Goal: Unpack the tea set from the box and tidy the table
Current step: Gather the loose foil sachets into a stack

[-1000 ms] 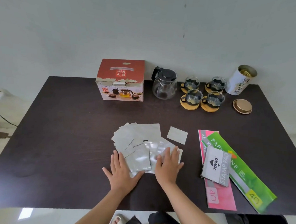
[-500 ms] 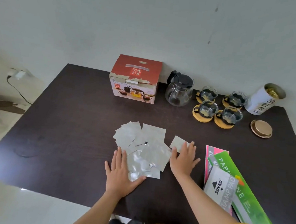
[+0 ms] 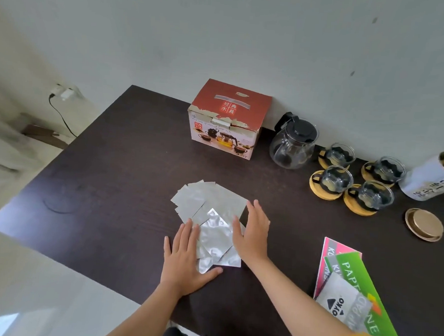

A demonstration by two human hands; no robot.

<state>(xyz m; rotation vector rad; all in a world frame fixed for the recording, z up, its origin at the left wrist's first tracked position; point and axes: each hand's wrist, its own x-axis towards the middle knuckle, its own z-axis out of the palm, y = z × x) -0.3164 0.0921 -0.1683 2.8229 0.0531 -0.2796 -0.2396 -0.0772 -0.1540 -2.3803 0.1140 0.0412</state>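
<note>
Several silver foil sachets [image 3: 213, 220] lie in a loose overlapping pile on the dark table [image 3: 115, 187]. My left hand [image 3: 185, 259] lies flat, fingers straight, on the pile's near left edge. My right hand [image 3: 253, 229] stands on its edge against the pile's right side, fingers straight. The red tea set box [image 3: 227, 119] stands closed at the back by the wall. Right of it stand the glass teapot [image 3: 293, 145] and several glass cups [image 3: 355, 180] on wooden coasters.
A white tea tin [image 3: 431, 178] lies tilted at the far right with its gold lid [image 3: 424, 224] on the table beside it. Green and pink paper packs [image 3: 350, 269] and a grey stamp pad packet [image 3: 342, 305] lie at the near right. A cable hangs at the left wall.
My right hand slid left from the lone sachet and pushed it into the pile, which is now tighter. The camera turned left and tilted.
</note>
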